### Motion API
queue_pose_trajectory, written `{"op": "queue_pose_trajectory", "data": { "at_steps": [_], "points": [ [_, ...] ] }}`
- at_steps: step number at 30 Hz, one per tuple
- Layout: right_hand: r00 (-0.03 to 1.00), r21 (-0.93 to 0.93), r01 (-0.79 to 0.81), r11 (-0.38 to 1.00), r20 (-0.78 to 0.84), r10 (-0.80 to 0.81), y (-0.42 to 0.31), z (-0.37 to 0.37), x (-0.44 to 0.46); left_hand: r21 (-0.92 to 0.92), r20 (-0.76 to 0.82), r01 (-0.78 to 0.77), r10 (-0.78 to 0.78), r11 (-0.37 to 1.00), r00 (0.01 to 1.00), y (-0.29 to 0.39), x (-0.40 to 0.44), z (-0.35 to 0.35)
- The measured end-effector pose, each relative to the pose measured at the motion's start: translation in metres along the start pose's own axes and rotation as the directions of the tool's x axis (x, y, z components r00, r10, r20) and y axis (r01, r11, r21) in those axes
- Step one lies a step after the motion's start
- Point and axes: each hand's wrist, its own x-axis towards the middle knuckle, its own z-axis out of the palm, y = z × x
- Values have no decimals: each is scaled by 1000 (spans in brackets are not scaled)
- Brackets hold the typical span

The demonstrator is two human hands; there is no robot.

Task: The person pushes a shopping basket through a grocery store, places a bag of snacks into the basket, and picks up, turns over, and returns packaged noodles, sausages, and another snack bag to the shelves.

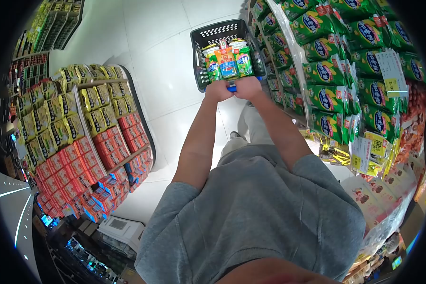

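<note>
Both of my hands are closed side by side on the blue handle (231,88) of a black shopping basket (197,52). My left hand (218,91) grips the left part of the handle, and my right hand (248,88) grips the right part. Inside the basket, close to the handle, stand an orange and blue snack packet (226,62) and green and white packets (244,60) beside it. Dark perforated walls surround these goods. My fingers are mostly hidden behind the backs of my hands.
To the right, a shelf holds rows of green snack bags (324,73) with hanging price tags (392,71). On the left stands a display of yellow packets (61,128) above red boxes (66,165). White floor tiles (161,57) run between them. A white machine (120,229) is at lower left.
</note>
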Motion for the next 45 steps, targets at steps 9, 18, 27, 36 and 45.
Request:
{"op": "queue_pose_trajectory", "data": {
  "at_steps": [9,18,27,36,45],
  "points": [
    [998,29,7,1000,61,-9,18,-41,58,33,45,32,-34,999,998,4,47,-56],
    [998,50,30,998,48,-32,30,-58,104,-147,70,-131,142,980,987,-24,98,-74],
    [999,104,6,995,50,-11,33,-73,145,-181,55,-193,206,964,977,-39,133,-101],
    [992,235,-47,971,-106,74,59,-62,173,-186,433,-219,280,958,857,-61,203,-120],
    [580,646,-432,629,-334,743,99,-88,50,59,536,-571,457,819,710,23,210,-222]
  ]
}}
